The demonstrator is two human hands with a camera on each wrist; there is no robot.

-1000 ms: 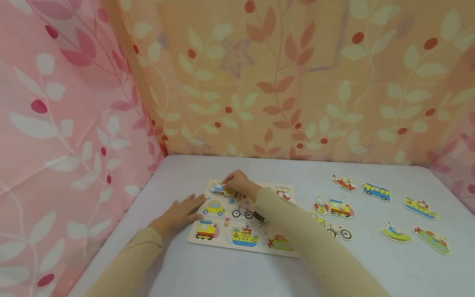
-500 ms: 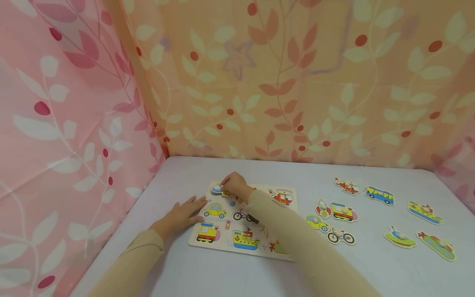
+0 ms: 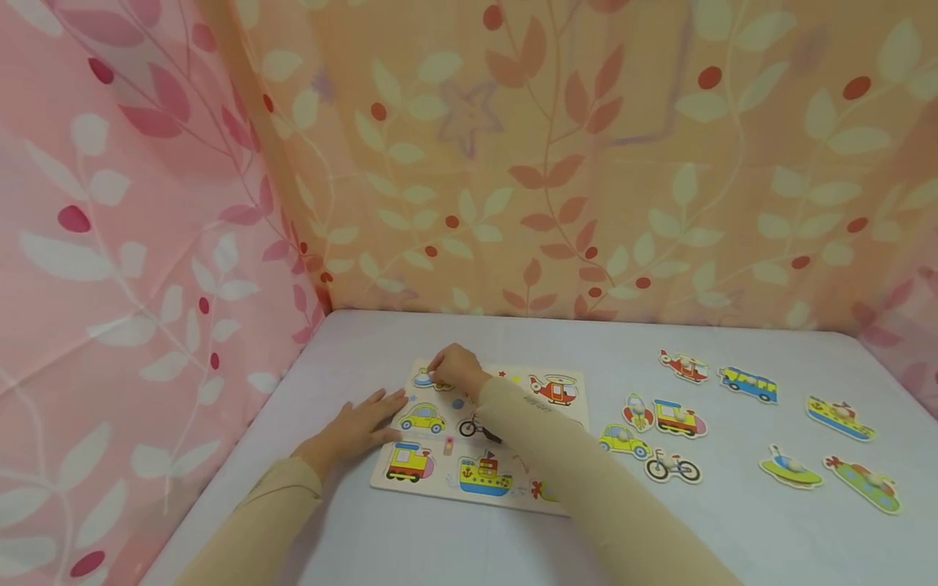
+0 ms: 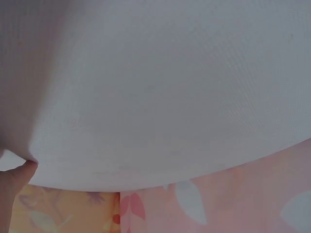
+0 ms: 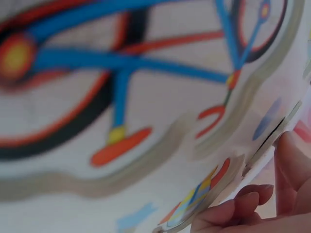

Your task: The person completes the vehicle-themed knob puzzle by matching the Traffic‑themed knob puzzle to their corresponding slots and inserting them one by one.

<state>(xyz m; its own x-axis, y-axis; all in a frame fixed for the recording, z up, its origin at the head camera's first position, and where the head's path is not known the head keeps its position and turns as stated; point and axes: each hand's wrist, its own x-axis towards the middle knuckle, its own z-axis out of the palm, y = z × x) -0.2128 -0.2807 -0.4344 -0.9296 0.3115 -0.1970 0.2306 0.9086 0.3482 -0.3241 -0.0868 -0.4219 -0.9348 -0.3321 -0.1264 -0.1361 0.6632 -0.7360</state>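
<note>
Flat on the white table lies a wooden puzzle board (image 3: pixel 447 486) printed with vehicles. My right hand (image 3: pixel 460 370) is over its upper left corner, pinching a small flat puzzle piece (image 3: pixel 438 382). The fingers hide most of that piece; some blue and yellow shows. In the right wrist view the thumb and fingertips (image 5: pixel 265 191) are close to the thin edge of a piece, beyond a large printed bicycle (image 5: pixel 121 68). My left hand (image 3: pixel 359 427) rests with fingers spread at the board's left edge; in the left wrist view only a fingertip (image 4: pixel 24 172) shows.
Right of the board lie loose knobbed pieces: a car (image 3: pixel 624 440), bicycle (image 3: pixel 672 466), rocket (image 3: pixel 637 413), train (image 3: pixel 677 417), helicopter (image 3: pixel 685 366), bus (image 3: pixel 749 384), ship (image 3: pixel 839 417), flying saucer (image 3: pixel 791 470) and submarine (image 3: pixel 863 483). Patterned curtains (image 3: pixel 469 163) hang behind and at the sides.
The right hand has moved slightly down and left over the board's upper left corner, settling the piece lower. The left hand has stayed by the board's edge; the view shifted a little.
</note>
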